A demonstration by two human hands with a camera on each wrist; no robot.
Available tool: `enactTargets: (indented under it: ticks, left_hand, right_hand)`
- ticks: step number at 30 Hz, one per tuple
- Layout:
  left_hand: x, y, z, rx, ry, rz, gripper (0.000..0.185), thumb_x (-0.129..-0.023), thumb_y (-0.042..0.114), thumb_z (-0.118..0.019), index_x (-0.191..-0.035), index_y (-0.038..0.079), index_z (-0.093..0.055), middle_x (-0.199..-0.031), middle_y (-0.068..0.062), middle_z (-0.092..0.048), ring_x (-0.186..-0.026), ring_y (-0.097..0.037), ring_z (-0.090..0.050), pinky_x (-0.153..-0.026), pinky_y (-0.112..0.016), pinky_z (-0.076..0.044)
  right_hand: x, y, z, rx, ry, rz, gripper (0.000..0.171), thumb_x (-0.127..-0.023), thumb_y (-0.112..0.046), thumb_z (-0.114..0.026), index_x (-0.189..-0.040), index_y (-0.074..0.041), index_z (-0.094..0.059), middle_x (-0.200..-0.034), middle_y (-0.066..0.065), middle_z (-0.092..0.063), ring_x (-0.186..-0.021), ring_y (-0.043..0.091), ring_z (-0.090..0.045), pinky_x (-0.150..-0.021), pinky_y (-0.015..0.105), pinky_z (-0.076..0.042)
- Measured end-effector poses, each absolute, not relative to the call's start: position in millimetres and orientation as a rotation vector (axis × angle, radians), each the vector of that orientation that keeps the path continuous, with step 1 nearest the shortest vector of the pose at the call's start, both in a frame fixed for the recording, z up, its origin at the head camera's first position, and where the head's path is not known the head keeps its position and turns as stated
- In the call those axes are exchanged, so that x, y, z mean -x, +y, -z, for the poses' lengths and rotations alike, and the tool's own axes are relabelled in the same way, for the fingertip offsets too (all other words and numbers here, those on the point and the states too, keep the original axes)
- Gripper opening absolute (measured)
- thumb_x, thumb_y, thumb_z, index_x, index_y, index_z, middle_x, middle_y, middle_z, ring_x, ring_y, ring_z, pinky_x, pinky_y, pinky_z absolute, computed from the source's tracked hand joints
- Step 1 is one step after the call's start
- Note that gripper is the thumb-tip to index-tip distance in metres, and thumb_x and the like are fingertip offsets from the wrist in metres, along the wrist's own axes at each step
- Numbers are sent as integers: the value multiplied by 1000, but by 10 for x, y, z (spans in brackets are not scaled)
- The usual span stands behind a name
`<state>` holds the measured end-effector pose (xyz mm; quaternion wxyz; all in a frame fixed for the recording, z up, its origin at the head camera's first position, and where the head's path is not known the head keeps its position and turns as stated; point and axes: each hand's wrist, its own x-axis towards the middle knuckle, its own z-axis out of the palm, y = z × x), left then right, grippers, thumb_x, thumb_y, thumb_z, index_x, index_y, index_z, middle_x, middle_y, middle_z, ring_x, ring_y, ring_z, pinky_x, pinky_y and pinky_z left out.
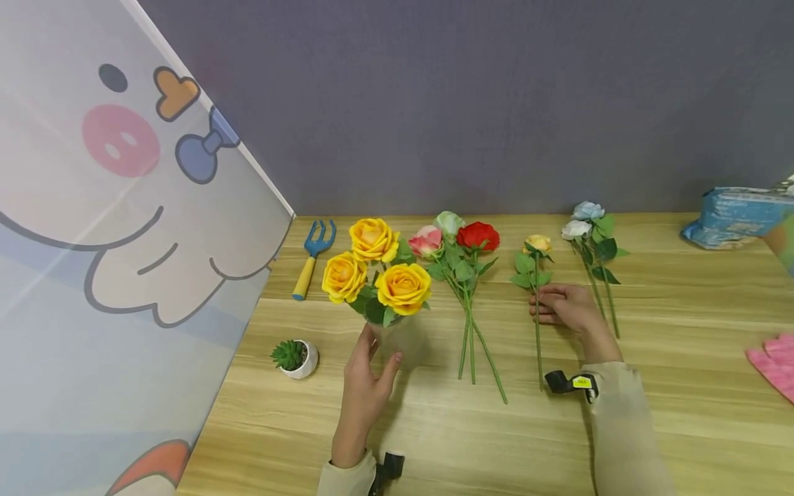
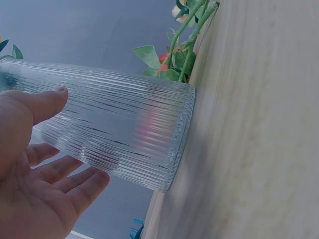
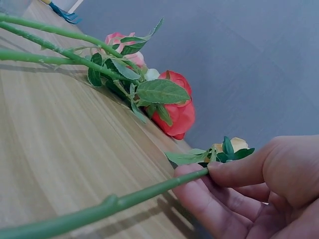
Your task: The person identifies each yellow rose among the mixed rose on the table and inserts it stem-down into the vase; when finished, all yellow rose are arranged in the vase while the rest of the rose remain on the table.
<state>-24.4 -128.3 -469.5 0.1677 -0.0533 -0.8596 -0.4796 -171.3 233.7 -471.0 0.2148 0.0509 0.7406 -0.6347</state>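
A ribbed clear glass vase (image 2: 114, 124) stands upright on the table, with several yellow roses (image 1: 403, 286) in its mouth. My left hand (image 1: 367, 386) is loosely curled about the vase's side, thumb across the near face and fingers along the other. Over on the right, my right hand (image 1: 567, 310) pinches the green stem (image 3: 124, 199) of a single pale-yellow rose (image 1: 538, 243) between thumb and forefinger. That stem looks slightly raised off the table in the right wrist view. Between the hands lie a red rose (image 1: 477, 235), a pink rose (image 1: 426, 241) and a pale green rose (image 1: 449, 222), stems crossing.
A blue hand fork (image 1: 318, 241) with a yellow handle and a small potted succulent (image 1: 300, 359) are on the left. White and light-blue roses (image 1: 588, 211) lie beyond my right hand. Farther right are a blue packet (image 1: 732, 217) and a pink item (image 1: 775, 365). A grey wall backs the table.
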Motion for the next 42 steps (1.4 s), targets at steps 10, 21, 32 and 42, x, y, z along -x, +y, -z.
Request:
enactTargets:
  ticks: [10,21,32,42]
  left_hand:
    - [243,-1278,4685,161,-2449,1363,68,-95,-1,-72,-151,-13,-36,-154,-30,-44,-139,-43,-50,-107,-53,-52]
    - [239,-1272,4680,149,-2456,1364,66,-97,1,-70,-152,-12,-36,-154,-31,-45,-138,-45,-49,-107,-55,-52]
    - [245,-1276,4681,129,-2463,1379,65,-98,3,-70,-152,-11,-37,-154,-30,-44,-139,-45,-48,-108,-55,-51]
    - [245,-1275,4685,119,-2470,1387,66,-98,4,-70,-153,-11,-35,-155,-31,-43,-140,-46,-47,-108,-55,-50]
  right_hand:
    - [1693,2323,4690,-147,2041,1862,48,-109,-6,-46,-146,23,-32,-89,-15,-71,-76,3,-72,-72,24,-65]
    - [1665,2322,4625,-238,1886,2154,39,-107,-4,-52,-139,16,-42,-87,-10,-75,-76,6,-74,-67,24,-65]
    - [1672,2289,4618,-338,1752,2350,12,-105,0,-54,-117,1,-54,-85,-6,-76,-73,7,-75,-65,24,-65]
    - [1655,2261,4606,-396,1648,2603,21,-103,6,-51,-98,-8,-67,-85,-1,-74,-71,10,-74,-63,21,-64]
